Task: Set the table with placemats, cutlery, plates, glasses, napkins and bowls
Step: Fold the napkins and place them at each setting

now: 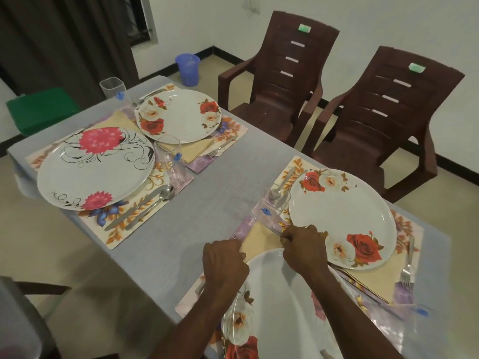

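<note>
Grey cloth covers the table (pixel 207 203), and four flowery placemats lie on it, each with a plate. The nearest plate (pixel 274 294) sits just under both arms. The left hand (pixel 224 264) is curled at the plate's left edge, its grip closed on what looks like a fork (pixel 235 238); only the tip shows. The right hand (pixel 303 244) is curled over a cream napkin (pixel 259 239), but I cannot tell if its grip holds anything. A clear glass (pixel 274 206) stands just beyond that hand. Two brown chairs (pixel 285 81) stand by the wall.
</note>
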